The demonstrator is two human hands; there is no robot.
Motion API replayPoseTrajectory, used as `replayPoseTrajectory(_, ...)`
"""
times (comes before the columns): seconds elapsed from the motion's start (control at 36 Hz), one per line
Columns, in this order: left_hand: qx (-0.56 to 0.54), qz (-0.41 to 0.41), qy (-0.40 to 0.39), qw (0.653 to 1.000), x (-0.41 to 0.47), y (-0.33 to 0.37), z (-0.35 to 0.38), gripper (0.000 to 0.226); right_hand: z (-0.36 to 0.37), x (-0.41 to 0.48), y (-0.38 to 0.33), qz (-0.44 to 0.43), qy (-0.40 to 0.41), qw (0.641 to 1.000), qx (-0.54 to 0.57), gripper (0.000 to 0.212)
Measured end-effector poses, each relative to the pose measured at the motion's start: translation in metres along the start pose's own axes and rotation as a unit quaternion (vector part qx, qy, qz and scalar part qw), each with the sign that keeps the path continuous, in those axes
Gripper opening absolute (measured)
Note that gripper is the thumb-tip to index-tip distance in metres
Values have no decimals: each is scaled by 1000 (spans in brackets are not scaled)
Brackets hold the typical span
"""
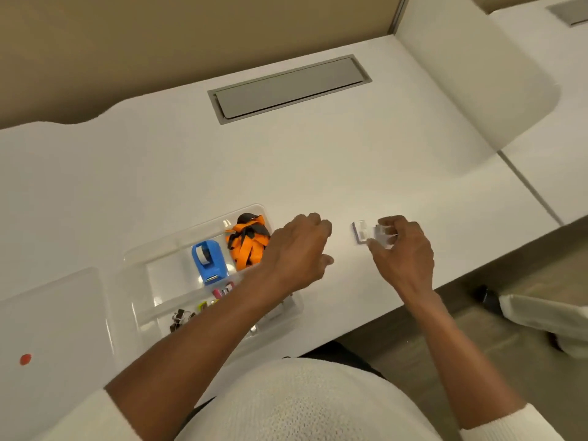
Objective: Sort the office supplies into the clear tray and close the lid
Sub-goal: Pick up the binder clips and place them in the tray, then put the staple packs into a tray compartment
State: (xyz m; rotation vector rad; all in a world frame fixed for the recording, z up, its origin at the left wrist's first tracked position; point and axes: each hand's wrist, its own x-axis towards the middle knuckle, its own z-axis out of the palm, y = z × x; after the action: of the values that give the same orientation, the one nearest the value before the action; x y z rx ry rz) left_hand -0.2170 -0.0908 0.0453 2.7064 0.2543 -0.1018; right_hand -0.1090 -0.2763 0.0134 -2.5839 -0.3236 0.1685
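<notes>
Right hand curls around a small white piece, pinched at the fingertips, a second white piece lying on the table just beside it. Left hand hovers loosely curled and empty over the clear tray. Best lift cleanly, then drop it into a free compartment; the lid waits at far left.

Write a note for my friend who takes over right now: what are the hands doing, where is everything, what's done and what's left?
Left hand: loosely curled over the tray's right edge; whether it holds anything cannot be told.
Right hand: gripping a small white item; a small white box lies beside it on the desk.
Done: blue tape dispenser, orange lanyards, binder clips are in the clear tray.
Left: put the white pieces in, then fit the lid, lying left of the tray.
</notes>
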Motion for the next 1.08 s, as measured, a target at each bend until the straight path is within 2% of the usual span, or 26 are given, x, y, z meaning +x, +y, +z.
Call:
replayPoseTrajectory(0.14, 46, 23, -41, 998, 48, 29, 34, 45, -6, 36, 42, 81, -32, 994, -63, 66)
replayPoseTrajectory(0.22, 60, 10, -63, 996, 73, 40, 54, 54, -4, 53, 56, 106, -63, 990, -72, 83)
replayPoseTrajectory(0.39, 56, -13, -80, 995, 107, 47, 83, 70, 9, 69, 62, 96, -93, 987, -94, 90)
replayPoseTrajectory(0.47, 68, -3, -76, 995, 113, 47, 92, 72, 17, 72, 62, 82, -91, 987, -102, 86)
replayPoseTrajectory(0.56, 88, 19, -74, 993, 114, 47, 99, 67, 24, 75, 62, 70, -82, 989, -97, 72)
replayPoseTrajectory(0.69, 87, 22, -63, 994, 112, 48, 106, 41, 31, 84, 59, 85, -91, 991, -49, 54)
replayPoseTrajectory(0.78, 79, 22, -51, 995, 109, 50, 107, 25, 32, 89, 59, 79, -105, 991, -31, 50)
replayPoseTrajectory(0.94, 26, -2, -27, 999, 103, 52, 99, 30, 35, 93, 63, 61, -117, 991, 4, 50)
replayPoseTrajectory(1.08, -45, -41, 42, 997, 80, 50, 75, 41, 32, 89, 51, 59, -112, 990, 63, 58)
